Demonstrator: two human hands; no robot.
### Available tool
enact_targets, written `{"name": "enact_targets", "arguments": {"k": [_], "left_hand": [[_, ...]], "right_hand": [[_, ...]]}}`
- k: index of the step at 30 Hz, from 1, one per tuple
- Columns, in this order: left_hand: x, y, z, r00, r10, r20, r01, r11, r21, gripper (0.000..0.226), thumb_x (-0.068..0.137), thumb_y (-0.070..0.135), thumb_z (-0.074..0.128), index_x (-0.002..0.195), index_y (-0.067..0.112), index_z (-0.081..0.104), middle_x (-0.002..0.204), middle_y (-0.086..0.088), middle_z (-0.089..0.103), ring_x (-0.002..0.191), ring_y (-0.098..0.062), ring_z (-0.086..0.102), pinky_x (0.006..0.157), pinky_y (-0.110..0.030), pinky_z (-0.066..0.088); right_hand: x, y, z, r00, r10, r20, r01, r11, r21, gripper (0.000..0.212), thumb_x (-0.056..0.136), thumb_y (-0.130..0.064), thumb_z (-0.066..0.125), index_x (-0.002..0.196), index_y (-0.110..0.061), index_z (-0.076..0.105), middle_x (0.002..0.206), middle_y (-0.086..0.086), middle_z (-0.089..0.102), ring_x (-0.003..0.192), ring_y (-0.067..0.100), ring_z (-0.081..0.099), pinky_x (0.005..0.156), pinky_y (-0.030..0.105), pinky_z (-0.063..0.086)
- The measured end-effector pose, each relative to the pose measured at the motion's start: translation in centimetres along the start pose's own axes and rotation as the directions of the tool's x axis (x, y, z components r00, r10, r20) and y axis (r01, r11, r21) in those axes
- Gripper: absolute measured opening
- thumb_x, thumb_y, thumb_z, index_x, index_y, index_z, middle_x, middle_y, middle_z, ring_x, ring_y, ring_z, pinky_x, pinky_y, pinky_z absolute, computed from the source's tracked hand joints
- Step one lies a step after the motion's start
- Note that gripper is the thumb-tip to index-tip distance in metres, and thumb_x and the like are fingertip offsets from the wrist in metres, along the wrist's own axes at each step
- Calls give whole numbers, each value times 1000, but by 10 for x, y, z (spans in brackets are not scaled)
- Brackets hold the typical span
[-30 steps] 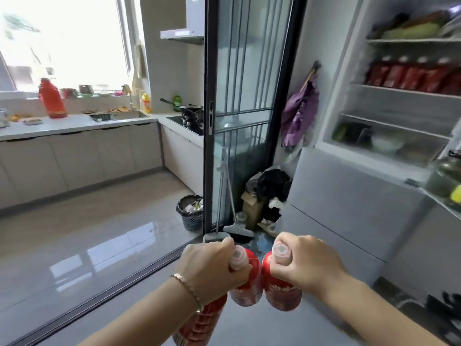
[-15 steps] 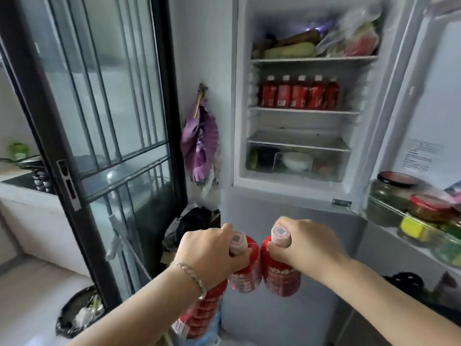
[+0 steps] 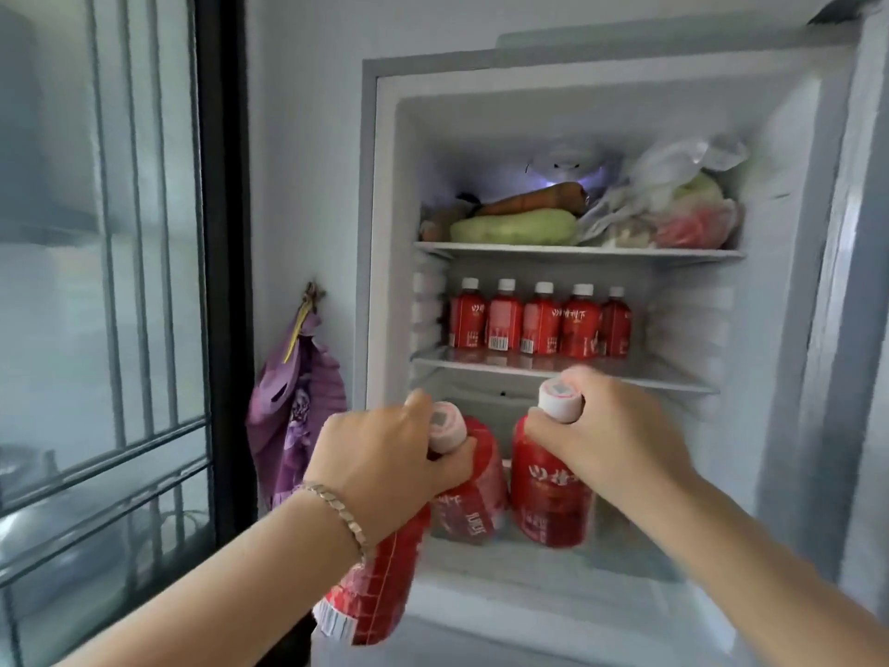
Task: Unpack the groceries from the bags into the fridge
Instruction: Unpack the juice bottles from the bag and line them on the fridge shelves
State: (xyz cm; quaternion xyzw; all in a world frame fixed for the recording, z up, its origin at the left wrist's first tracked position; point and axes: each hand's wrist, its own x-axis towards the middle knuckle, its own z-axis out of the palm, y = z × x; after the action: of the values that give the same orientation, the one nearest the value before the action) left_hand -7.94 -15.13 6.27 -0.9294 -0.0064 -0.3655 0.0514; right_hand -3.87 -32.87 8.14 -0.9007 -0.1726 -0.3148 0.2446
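The fridge (image 3: 385, 233) stands open in front of me. My left hand (image 3: 385, 454) grips two red drink bottles by their necks: one (image 3: 474, 498) hangs upright with its white cap showing, the other (image 3: 375, 584) slants down below my wrist. My right hand (image 3: 615, 435) holds a third red bottle (image 3: 548, 498) by its white cap. All three hang in front of the fridge's lower shelf opening. Several matching red bottles (image 3: 539, 322) stand in a row on the middle glass shelf (image 3: 673, 380), just above my hands.
The top shelf (image 3: 577, 252) carries a green squash (image 3: 514, 226), a carrot (image 3: 539, 197) and plastic bags of produce (image 3: 673, 209). A purple bag (image 3: 293, 411) hangs on the wall left of the fridge. A dark-framed glass door (image 3: 221, 281) stands further left.
My view has swung from the kitchen to face the fridge. Both hands have risen with the bottles and moved closer to the fridge interior, up to the lower shelf.
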Motion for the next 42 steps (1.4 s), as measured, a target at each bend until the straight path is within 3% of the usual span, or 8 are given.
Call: {"name": "enact_targets", "arguments": {"k": [5,11,20,25,30,34,38,42], "left_hand": [[99,-9,14,984,25,-177,-35,998,-52,44,79,70,28,79,26,31,55,11,41,46,-4,40,44,-17,28],[196,8,44,923,227,-311,-244,970,-15,46,84,67,32,84,20,33,67,8,45,62,-16,52,47,-22,26],[282,40,98,894,375,-245,-392,920,-23,41,91,59,34,90,17,29,88,4,62,84,-19,63,60,-27,31],[303,51,115,912,357,-203,-372,928,-37,42,90,60,36,93,18,34,96,3,63,89,-19,62,63,-29,31],[307,48,119,917,305,-256,-332,941,-65,44,87,64,36,89,20,33,95,3,64,90,-18,61,64,-28,30],[306,55,123,918,296,-265,-321,945,-56,45,86,66,36,87,21,33,92,2,64,88,-19,61,64,-28,31],[306,60,126,912,309,-271,-325,946,-16,46,86,66,35,87,20,33,93,2,64,89,-20,61,64,-27,30],[305,65,135,905,334,-263,-340,940,26,46,86,67,34,88,21,32,92,2,65,88,-19,62,63,-27,32]], "right_hand": [[91,29,-3,964,66,-257,-65,998,11,23,82,-41,59,97,-24,58,81,-3,62,75,22,54,62,30,38],[168,69,3,883,224,-413,-266,963,-46,32,85,-41,57,110,-21,57,106,7,66,101,33,57,69,30,34],[233,148,38,862,424,-278,-465,880,-98,42,89,-46,54,109,-9,54,110,13,64,99,32,60,71,33,45],[242,169,63,863,478,-161,-503,842,-195,95,73,-69,58,142,-15,20,136,16,37,121,37,48,90,41,45],[260,190,75,832,522,-188,-554,803,-221,93,82,-66,50,146,-11,11,134,20,44,114,36,54,82,39,47],[277,220,94,822,569,-17,-548,783,-294,82,97,-48,36,148,-8,-15,145,27,27,125,37,46,99,42,41],[283,229,97,860,496,122,-426,828,-364,55,98,-23,43,142,2,23,130,22,51,117,35,53,94,38,43],[279,221,85,818,549,172,-426,779,-460,64,96,-25,46,143,6,17,139,18,45,125,29,48,100,32,39]]}}
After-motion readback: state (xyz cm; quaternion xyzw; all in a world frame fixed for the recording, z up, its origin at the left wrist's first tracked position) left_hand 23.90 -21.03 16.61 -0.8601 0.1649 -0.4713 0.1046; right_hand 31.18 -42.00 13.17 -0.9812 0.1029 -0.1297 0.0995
